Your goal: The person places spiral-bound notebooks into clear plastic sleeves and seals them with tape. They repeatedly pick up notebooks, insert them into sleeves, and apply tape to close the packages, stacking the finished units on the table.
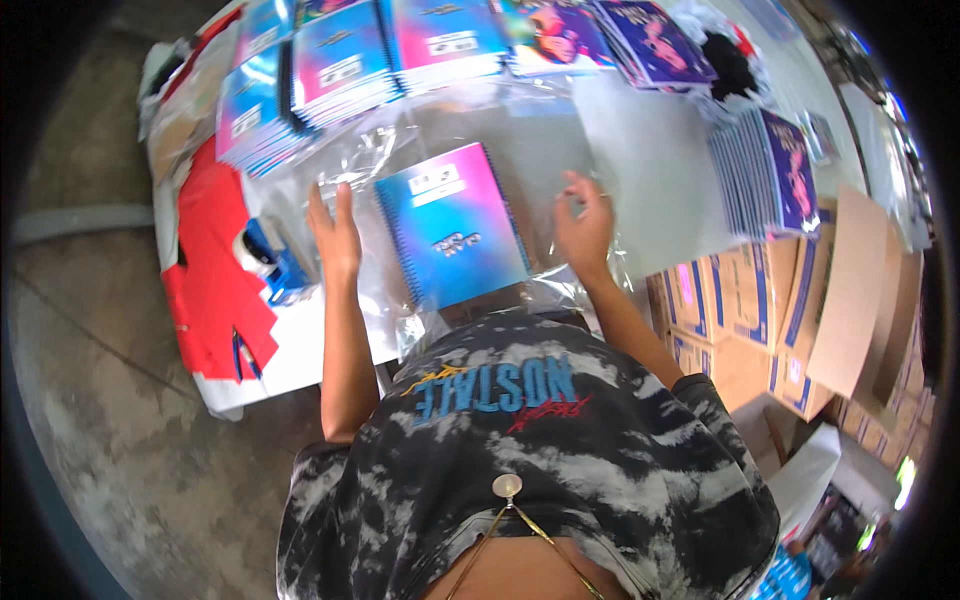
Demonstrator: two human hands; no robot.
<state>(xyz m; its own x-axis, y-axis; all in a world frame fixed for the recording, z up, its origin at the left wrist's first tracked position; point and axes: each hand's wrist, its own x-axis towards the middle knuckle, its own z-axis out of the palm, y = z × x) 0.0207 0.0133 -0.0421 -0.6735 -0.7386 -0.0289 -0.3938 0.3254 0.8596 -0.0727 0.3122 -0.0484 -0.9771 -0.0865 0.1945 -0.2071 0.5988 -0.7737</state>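
A blue-and-pink spiral notebook lies slightly turned on the table in front of me, on or among clear plastic film. To its left is my left hand, open with the fingers pointing away from me, apart from the cover. My right hand is on the other side, fingers loosely curved with a gap at the thumb. Nothing shows in its grasp. Loose film lies close to both hands; whether either touches it I cannot tell.
Stacks of spiral notebooks line the far side. Another purple stack stands at the right. A red sheet, a blue tape dispenser and pens lie at the left. Cardboard boxes sit beside the table's right edge.
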